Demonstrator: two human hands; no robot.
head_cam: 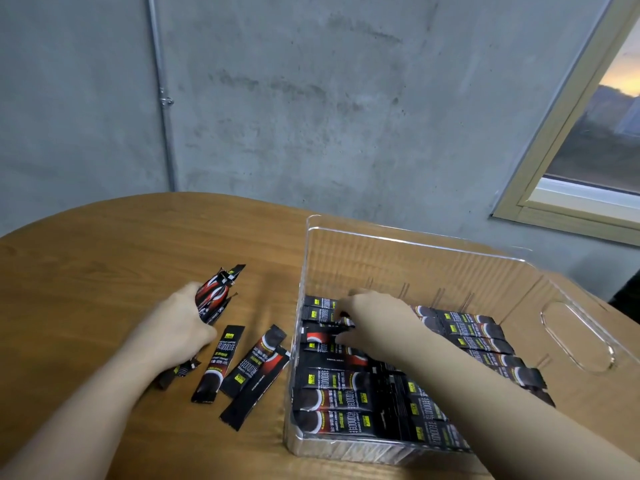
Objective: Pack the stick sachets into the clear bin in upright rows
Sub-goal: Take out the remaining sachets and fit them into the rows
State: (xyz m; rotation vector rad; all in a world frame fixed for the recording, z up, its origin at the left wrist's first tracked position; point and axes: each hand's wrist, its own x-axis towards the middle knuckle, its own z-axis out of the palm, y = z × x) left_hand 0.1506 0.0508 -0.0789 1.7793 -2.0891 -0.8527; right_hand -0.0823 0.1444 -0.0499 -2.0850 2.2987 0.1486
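A clear bin stands on the wooden table at the right, and rows of black stick sachets lie packed inside it. My right hand reaches into the bin's far left part and pinches one sachet among those rows. Left of the bin, my left hand grips a bundle of several sachets whose ends stick out above and below my fist. Three loose sachets lie flat on the table between my left hand and the bin.
The wooden table has a rounded far edge against a grey concrete wall. A window frame is at the upper right. The bin's right wall has a cut-out handle.
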